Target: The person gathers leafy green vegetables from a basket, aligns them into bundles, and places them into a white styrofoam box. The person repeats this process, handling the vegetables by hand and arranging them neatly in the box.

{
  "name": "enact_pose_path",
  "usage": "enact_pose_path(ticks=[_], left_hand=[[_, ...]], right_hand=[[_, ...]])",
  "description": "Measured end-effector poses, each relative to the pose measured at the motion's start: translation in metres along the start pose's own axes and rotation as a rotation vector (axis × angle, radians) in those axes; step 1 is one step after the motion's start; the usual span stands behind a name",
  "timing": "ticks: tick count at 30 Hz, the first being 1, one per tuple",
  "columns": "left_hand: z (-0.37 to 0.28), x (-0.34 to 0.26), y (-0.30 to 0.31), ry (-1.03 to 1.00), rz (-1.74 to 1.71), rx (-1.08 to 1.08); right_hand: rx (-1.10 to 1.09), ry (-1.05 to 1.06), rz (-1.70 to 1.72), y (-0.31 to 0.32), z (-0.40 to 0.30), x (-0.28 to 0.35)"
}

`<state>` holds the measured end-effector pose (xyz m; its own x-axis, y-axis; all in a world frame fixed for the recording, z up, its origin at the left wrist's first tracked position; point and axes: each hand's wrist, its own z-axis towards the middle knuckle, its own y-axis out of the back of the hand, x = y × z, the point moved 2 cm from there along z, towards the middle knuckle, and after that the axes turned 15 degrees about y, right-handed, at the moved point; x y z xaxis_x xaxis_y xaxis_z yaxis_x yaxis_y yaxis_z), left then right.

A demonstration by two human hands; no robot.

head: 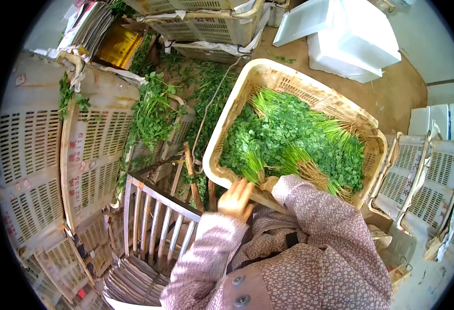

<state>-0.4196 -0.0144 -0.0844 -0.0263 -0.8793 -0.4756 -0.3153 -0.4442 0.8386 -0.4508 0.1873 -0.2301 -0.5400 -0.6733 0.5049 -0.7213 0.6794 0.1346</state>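
Note:
A large plastic crate (289, 69) stands before me, filled with bunches of leafy green herbs (285, 128) that look like cilantro, their stems and pale roots towards the walls. My left hand (235, 199) lies over the crate's near wall, its fingertips at the root end of one bunch (253, 164). Close to its right, my right hand (269, 184) is partly hidden by its sleeve and touches the same root end. Whether either hand grips the bunch or only presses on it cannot be told. Another bunch with long tan roots (310, 168) lies right of my hands.
Stacked plastic crates (95, 147) rise at the left, with loose greens (153, 112) hanging over them. A metal slatted chair or rack (161, 221) is at the lower left, beside bundled papers (134, 281). White foam boxes (347, 42) stand beyond; more crates (428, 178) are at the right.

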Motion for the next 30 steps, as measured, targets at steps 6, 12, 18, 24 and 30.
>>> enact_pose_path(ticks=[6, 12, 18, 24, 30], left_hand=[[0.087, 0.008, -0.081, -0.205, 0.509, 0.656], [0.112, 0.054, -0.081, -0.238, 0.303, 0.812], [0.113, 0.09, -0.095, -0.246, 0.251, 0.772], [0.111, 0.079, -0.088, -0.169, 0.44, 0.8], [0.109, 0.038, -0.1, 0.194, 0.227, 0.605]], right_hand=[[0.162, 0.099, 0.473, -0.019, 0.004, 0.013], [0.154, 0.155, 0.871, -0.02, -0.016, 0.049], [-0.16, 0.119, 0.605, 0.081, -0.012, 0.041], [0.301, 0.16, -0.133, 0.006, 0.063, 0.036], [-0.008, 0.301, -0.213, -0.021, 0.041, 0.033]])
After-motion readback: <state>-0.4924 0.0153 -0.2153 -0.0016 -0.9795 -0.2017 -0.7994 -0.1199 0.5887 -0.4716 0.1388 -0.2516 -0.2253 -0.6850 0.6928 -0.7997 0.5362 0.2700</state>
